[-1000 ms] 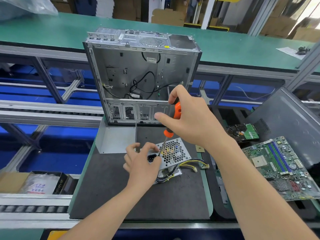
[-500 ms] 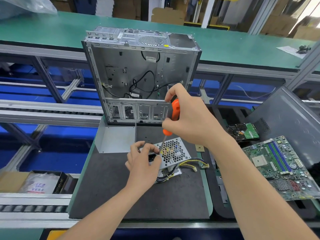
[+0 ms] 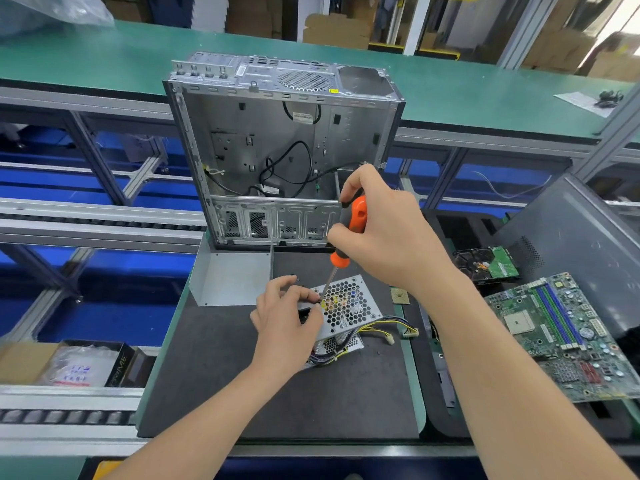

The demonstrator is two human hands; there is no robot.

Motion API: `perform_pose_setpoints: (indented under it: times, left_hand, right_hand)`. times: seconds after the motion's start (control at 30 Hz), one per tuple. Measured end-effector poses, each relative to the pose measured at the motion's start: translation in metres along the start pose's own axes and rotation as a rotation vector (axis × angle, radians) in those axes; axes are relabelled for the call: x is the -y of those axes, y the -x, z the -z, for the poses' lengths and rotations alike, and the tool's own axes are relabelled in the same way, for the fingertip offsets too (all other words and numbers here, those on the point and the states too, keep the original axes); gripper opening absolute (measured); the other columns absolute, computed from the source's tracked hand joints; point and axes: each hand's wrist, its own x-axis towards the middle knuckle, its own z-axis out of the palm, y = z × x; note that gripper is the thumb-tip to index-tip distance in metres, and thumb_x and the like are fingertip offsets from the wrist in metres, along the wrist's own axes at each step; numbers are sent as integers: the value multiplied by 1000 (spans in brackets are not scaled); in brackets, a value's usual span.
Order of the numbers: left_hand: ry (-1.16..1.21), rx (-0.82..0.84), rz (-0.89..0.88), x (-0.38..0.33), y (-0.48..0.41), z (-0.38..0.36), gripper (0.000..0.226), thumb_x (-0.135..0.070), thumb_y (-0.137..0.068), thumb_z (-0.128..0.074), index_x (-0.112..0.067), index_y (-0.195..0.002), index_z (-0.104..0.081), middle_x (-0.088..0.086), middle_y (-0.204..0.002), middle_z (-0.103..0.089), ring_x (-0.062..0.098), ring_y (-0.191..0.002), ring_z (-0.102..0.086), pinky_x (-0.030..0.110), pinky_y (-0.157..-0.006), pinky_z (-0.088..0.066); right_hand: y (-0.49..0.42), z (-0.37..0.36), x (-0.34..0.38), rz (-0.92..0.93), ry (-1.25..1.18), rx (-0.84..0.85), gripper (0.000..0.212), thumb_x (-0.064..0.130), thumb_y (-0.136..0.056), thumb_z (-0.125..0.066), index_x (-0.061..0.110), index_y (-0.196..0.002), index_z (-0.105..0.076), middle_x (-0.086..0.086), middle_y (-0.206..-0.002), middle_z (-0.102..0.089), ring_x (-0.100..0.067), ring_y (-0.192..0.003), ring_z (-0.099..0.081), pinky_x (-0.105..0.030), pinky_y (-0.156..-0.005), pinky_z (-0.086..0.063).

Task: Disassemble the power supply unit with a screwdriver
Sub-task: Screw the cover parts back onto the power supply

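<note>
Left fingers [image 3: 295,293] around power supply unit [image 3: 350,307]

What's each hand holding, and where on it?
Right hand grips the screwdriver by its orange handle; left hand holds the power supply unit at its left end.

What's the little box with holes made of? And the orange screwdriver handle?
The small silver power supply box looks like thin sheet metal: dull grey shine, punched honeycomb holes. The orange-and-black screwdriver handle seems plastic or rubber, smooth and bright-coloured; its thin shaft looks like steel.
</note>
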Motion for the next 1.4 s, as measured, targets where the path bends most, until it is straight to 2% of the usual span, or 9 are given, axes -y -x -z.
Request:
perform_pose_setpoints:
  times: [0.2,0.3,0.43,0.53,0.67,0.8,0.97,1.2,1.4]
  left_hand:
    - [24,-12,3,6,-6,1,7,-32,-102,-60,-35,-98,-65,-18,-131,-45,7,-131,-39,31,-105,-20]
    - [91,-113,-16,13,-20,15,10,-29,-101,-63,-35,-94,-65,-11,-119,-57,14,-122,-49,45,-111,-35]
    - [21,-166,-102,22,-62,38,9,-29,-99,-68,-35,-93,-65,-8,-107,-56,17,-106,-55,43,-100,-45]
    - [-198,-55,-216,26,-105,41,2,-26,-97,-71,-27,-97,-73,-5,-104,-62,19,-102,-58,43,-97,-46]
    - [-737,243,-388,25,-148,24,9,-31,-98,-67,-33,-98,-76,-11,-104,-70,19,-109,-62,40,-99,-36]
    - [-1059,428,-478,29,-169,-1,7,-26,-92,-71,-30,-94,-76,-11,-102,-72,17,-106,-63,36,-97,-32]
    - [-1156,505,-411,35,-184,-21,8,-22,-91,-73,-29,-90,-77,-8,-99,-76,18,-105,-66,36,-98,-31]
    - [-1182,523,-419,43,-188,-21,13,-41,-91,-78,-29,-98,-79,-8,-102,-76,18,-106,-65,35,-97,-33]
    - [-1097,465,-520,42,-178,-8,19,-24,-104,-60,-30,-114,-74,-5,-114,-71,20,-114,-62,34,-96,-34]
  right_hand:
    - [-1,0,2,-17,-1,-105,29,22,-81,-67,23,-102,-47,4,-61,-59,-9,-63,-54,-20,-54,-42]
    - [-2,3,2,-16,23,-150,29,28,-83,-67,25,-103,-47,3,-68,-61,-16,-74,-57,-29,-62,-46]
    - [-4,2,1,-16,30,-148,28,28,-84,-67,25,-103,-47,2,-70,-62,-17,-76,-58,-31,-64,-48]
    - [-5,-3,0,-19,32,-160,28,27,-84,-68,25,-103,-48,5,-67,-59,-12,-72,-56,-26,-61,-45]
    - [-6,-9,-6,-30,14,-187,28,24,-81,-68,25,-101,-49,9,-59,-53,-10,-66,-54,-17,-57,-40]
    - [-8,-14,-16,-47,3,-198,25,27,-81,-64,26,-100,-48,6,-60,-54,-14,-63,-54,-27,-57,-45]
    - [-12,-19,-30,-82,-26,-202,23,28,-83,-63,26,-99,-47,3,-62,-57,-15,-66,-58,-30,-64,-46]
    - [-14,-23,-41,-88,-18,-205,24,27,-85,-66,26,-100,-47,8,-60,-47,-13,-63,-51,-24,-62,-44]
    - [-16,-26,-32,-53,-42,-210,22,24,-86,-66,22,-98,-48,7,-59,-46,-15,-64,-51,-21,-60,-42]
